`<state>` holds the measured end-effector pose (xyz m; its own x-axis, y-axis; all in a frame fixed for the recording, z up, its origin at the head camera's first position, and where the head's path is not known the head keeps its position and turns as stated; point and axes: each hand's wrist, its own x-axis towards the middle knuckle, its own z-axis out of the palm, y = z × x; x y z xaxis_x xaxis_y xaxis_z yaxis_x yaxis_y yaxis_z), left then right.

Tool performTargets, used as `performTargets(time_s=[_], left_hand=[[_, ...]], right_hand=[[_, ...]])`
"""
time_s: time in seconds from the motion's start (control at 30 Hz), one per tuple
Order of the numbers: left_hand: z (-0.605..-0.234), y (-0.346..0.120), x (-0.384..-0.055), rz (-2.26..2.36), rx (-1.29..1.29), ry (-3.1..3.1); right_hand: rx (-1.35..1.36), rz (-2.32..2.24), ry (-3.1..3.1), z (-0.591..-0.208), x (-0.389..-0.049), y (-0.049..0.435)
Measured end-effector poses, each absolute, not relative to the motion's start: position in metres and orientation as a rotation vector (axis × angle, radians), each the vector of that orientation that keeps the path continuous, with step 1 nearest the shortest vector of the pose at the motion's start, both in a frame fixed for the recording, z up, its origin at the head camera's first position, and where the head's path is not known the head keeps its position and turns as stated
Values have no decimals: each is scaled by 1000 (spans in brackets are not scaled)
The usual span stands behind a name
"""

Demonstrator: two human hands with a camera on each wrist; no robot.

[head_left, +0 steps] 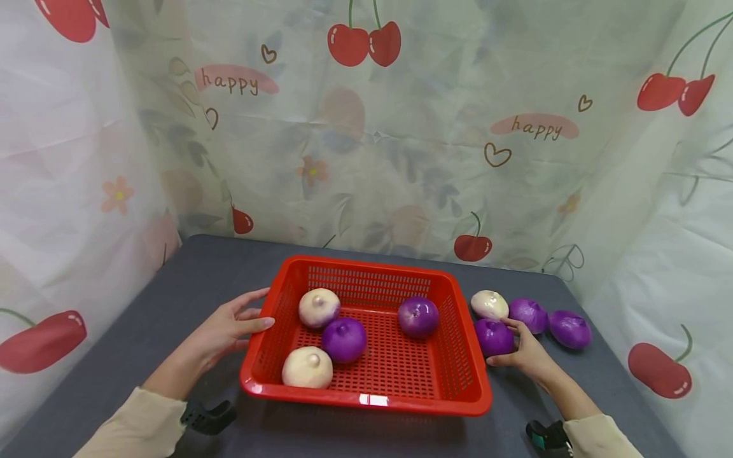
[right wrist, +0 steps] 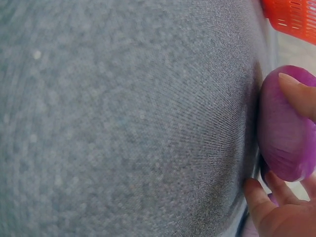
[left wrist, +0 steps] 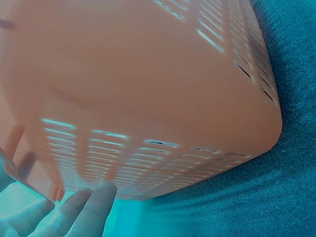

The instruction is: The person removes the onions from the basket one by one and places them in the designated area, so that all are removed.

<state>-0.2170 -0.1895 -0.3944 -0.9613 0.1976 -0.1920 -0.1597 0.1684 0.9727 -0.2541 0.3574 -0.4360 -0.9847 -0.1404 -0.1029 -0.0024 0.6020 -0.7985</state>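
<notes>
While beside neighbours, onion outside basket wall

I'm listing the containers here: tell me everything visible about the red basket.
The red basket looks like glossy plastic: rectangular with rounded corners, solid rim, slotted walls and perforated floor. It sits upright on the dark table, holding four round vegetables, two purple and two mostly white. The left hand holds its left edge, thumb over the rim.

Dark grey table spans lower frame. Pale printed sheet fills upper frame and both sides: cherry pair top centre, "happy" label upper left.
</notes>
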Motion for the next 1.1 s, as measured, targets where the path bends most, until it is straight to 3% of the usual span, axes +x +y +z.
performTargets(time_s=[0.7, 0.87, 1.1], left_hand=[[-394, -188, -218, 1851, 11, 2190], [-393, -189, -219, 1848, 18, 2197], [-393, -190, -218, 1849, 29, 2193]], right_hand=[[-112, -1351, 2618, -431, -253, 361], [-154, -1316, 2643, -410, -254, 363], [-256, -1366, 2709, -349, -265, 343]])
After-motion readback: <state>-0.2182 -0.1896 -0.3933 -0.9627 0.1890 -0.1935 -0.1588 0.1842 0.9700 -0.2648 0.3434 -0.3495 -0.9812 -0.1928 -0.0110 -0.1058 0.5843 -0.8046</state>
